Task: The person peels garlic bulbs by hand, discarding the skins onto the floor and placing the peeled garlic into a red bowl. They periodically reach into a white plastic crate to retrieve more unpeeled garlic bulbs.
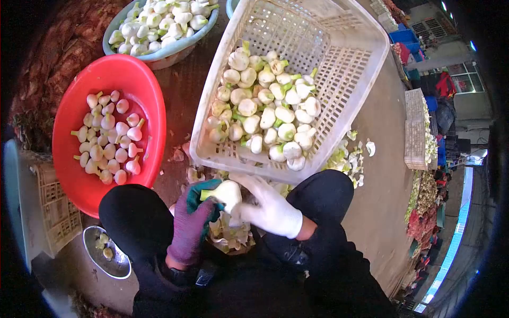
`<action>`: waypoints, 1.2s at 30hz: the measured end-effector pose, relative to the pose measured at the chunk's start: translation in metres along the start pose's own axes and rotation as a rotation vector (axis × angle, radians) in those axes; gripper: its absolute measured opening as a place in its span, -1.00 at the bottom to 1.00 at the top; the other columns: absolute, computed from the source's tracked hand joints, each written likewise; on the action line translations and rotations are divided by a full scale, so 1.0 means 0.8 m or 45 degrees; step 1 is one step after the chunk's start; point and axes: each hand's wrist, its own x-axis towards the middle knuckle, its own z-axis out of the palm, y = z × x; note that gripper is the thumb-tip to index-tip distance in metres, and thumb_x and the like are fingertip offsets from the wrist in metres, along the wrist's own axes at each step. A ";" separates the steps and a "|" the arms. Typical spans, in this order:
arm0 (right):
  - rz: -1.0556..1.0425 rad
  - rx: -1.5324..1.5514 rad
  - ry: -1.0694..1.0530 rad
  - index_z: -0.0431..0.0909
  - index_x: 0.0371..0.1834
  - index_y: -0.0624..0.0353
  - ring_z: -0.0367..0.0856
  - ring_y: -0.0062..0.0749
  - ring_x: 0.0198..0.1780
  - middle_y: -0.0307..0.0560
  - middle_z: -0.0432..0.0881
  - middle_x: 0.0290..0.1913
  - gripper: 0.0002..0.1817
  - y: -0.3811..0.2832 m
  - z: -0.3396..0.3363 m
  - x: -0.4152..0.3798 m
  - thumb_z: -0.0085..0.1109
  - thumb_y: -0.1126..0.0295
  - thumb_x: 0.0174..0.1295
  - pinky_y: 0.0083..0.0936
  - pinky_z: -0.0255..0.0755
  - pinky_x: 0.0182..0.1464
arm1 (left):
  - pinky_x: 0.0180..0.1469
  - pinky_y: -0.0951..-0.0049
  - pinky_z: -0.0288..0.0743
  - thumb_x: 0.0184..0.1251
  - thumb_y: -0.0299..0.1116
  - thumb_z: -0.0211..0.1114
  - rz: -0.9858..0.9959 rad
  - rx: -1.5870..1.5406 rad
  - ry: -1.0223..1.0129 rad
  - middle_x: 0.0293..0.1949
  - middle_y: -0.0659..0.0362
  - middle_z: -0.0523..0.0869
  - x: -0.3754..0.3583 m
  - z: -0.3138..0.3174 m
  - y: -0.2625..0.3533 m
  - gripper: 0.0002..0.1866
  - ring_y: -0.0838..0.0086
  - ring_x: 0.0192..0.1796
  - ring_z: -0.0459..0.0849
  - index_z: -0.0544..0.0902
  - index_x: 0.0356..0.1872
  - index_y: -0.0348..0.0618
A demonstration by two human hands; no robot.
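Note:
A white garlic bulb [229,195] with a short green stem is held between my two hands, over my lap. My left hand [192,220], in a purple and green glove, is closed round the stem side of the bulb. On the other side, my right hand [271,211], in a white glove, grips the bulb with thumb and fingers. Peeled skins [231,237] lie on the ground below the hands. Just beyond is a white plastic crate [344,79], tilted, with many garlic bulbs [265,114] inside.
To the left stands a red basin [63,143] of pinkish-white bulbs. A light-blue basin [199,36] of bulbs sits behind it. By my left knee is a metal bowl [117,267] with a few pieces. Stacked crates [415,127] stand far right.

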 end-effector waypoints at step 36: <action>0.550 1.282 -0.344 0.34 0.20 0.28 0.63 -0.45 -0.23 -0.09 0.60 -0.12 -0.53 -0.043 0.035 -0.084 0.13 0.49 0.19 -0.50 0.58 -0.22 | -0.08 0.65 0.43 0.24 -0.65 0.10 0.022 0.284 -0.210 -0.18 0.29 0.54 -0.053 -0.026 0.020 -0.58 0.67 -0.17 0.46 0.53 0.15 -0.18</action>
